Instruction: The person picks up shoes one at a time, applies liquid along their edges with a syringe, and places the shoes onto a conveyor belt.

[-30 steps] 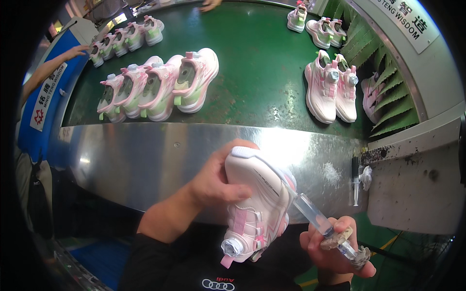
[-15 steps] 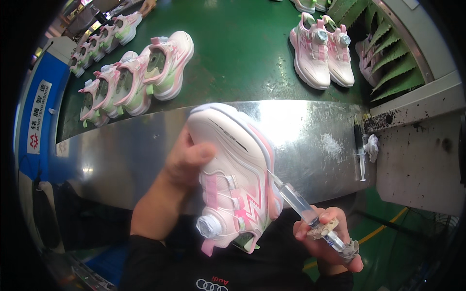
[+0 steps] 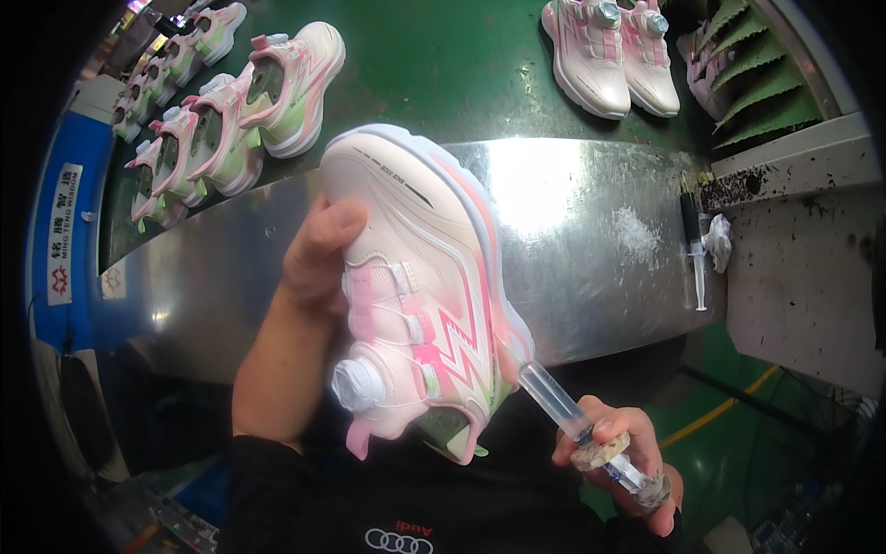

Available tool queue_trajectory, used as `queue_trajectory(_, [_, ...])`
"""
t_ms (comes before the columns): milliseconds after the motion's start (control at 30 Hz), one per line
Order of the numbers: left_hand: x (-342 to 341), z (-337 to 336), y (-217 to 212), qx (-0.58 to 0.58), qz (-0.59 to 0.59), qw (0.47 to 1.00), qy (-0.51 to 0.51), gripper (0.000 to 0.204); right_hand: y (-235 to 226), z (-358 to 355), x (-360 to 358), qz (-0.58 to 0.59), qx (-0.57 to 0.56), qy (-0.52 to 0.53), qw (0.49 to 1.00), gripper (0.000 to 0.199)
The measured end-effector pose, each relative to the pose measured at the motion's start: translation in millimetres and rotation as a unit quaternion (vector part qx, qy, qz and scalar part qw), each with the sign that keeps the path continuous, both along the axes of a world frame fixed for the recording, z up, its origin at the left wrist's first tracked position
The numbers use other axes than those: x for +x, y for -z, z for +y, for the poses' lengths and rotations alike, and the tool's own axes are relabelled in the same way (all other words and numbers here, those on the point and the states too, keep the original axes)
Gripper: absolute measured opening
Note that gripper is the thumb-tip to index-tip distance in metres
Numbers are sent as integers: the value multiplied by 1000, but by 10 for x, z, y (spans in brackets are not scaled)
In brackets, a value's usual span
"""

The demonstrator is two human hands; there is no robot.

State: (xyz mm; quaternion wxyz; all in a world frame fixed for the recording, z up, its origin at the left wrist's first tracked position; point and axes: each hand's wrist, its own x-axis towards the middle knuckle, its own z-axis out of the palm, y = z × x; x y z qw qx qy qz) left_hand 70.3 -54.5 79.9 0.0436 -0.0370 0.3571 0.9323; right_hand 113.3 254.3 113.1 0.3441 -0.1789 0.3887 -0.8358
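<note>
As the shoe (image 3: 420, 235) slants lengthwise, its toe (image 3: 355, 168) points forward-left.

Black top (image 3: 318, 499) with white rings (image 3: 399, 541)

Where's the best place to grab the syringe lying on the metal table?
I'd pinch the syringe by its black part, coming from above and the left. That part looks thicker than the white rod at its near end, and a crumpled white wad and the grey wall crowd its right side.
</note>
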Motion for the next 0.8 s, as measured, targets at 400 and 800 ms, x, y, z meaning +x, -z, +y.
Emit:
queue_trajectory(400, [-21, -77, 78, 83, 15, 996, 38, 48, 62, 128, 188, 34, 30, 17, 999, 86])
queue_trajectory(800, [-50, -22, 51, 151, -34, 987, 49, 51, 195, 209, 270, 49, 31, 41, 997, 87])
